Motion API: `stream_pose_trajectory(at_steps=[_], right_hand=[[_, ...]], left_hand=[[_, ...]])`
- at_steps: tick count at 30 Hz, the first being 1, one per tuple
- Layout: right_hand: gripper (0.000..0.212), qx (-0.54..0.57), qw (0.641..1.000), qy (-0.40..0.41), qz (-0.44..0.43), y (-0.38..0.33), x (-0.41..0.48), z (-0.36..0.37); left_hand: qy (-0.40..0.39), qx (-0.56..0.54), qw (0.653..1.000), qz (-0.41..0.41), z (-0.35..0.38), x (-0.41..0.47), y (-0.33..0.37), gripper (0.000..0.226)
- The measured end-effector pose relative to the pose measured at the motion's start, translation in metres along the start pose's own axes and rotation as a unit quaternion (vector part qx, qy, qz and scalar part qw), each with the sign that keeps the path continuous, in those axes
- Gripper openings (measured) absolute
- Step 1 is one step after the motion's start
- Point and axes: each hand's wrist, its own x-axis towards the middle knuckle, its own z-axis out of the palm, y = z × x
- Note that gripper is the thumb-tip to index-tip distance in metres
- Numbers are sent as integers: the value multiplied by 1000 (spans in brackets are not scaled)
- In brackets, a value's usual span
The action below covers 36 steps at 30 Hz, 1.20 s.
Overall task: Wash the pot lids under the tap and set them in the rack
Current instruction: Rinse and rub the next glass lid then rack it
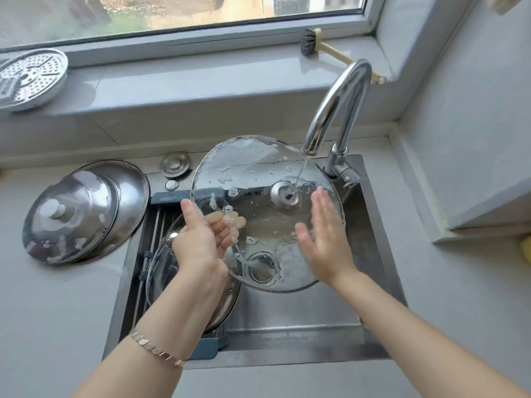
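Note:
A large glass pot lid [258,173], soapy and wet, is held tilted over the sink [370,254]. My left hand [201,234] grips its left rim, fingers showing through the glass. My right hand [324,239] lies flat and open against the lid's right side. A thin stream from the tap [342,101] lands on the lid's centre knob plate. Another glass lid [161,271] rests on the rack [149,239] across the sink's left side, under my left forearm. Two steel lids [83,211] are stacked on the counter at left.
A perforated steamer plate [31,77] sits on the window sill at far left. A dish brush [316,44] lies on the sill behind the tap. The sink drain [263,268] shows through the held lid. A yellow sponge [525,248] peeks in at the right edge.

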Motion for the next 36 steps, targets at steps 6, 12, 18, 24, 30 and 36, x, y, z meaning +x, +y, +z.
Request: stream_pose_trajectory(at_steps=[6, 12, 18, 24, 30, 36], right_hand=[[68, 35, 995, -44, -83, -18, 28, -12], [88, 62, 996, -61, 0, 9, 51, -21], [70, 35, 986, -121, -111, -1, 50, -15], [62, -36, 948, -164, -270, -45, 39, -4], [60, -71, 987, -133, -52, -35, 63, -11], [62, -66, 936, -164, -304, -51, -15, 16]], left_hand=[[-44, 54, 998, -8, -4, -6, -3, 49], [-61, 91, 994, -3, -12, -5, -9, 49], [-86, 102, 991, 13, -10, -2, -11, 50], [-103, 127, 986, 18, -3, 2, -15, 48], [-104, 142, 984, 5, -4, 5, -25, 49], [-53, 121, 991, -11, 0, 16, -29, 46]])
